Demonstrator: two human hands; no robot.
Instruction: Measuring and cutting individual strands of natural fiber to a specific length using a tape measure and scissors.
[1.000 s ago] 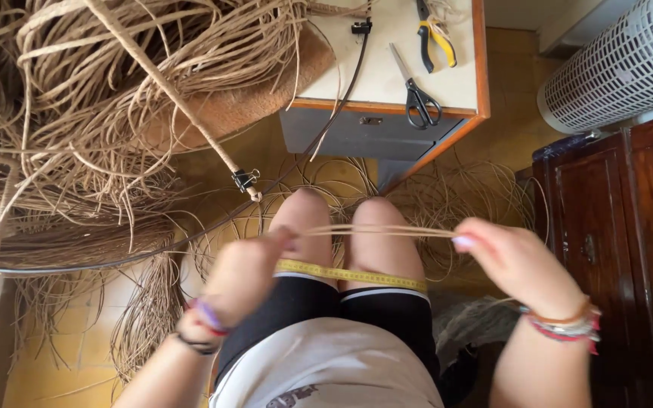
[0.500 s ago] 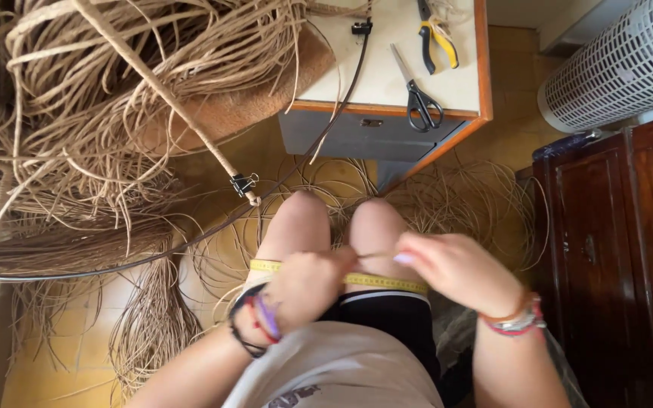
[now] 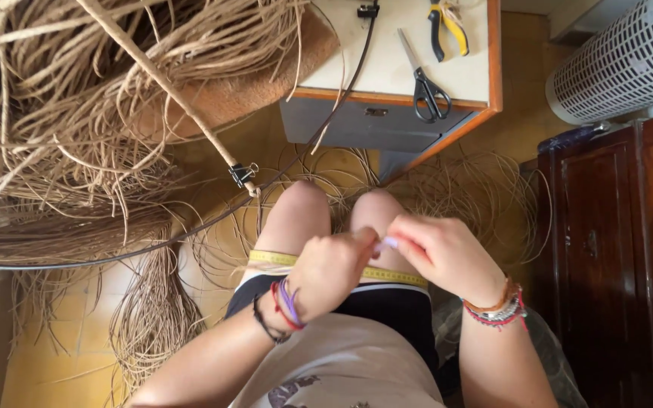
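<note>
A great tangle of tan raffia strands (image 3: pixel 92 98) fills the space to the left of the tabletop (image 3: pixel 387 64) and spills down to the floor. On the tabletop lie black-handled scissors (image 3: pixel 425 79) and, beyond them, yellow-handled pliers (image 3: pixel 447 26). Below the tabletop, over the knees, the left hand (image 3: pixel 330 272) and right hand (image 3: pixel 436 253) meet, each curled closed and pinching a thin raffia strand (image 3: pixel 376 240) between them (the strand is mostly hidden by the fingers). Just under the hands a yellow measuring tape (image 3: pixel 277 259) lies across the thighs
</note>
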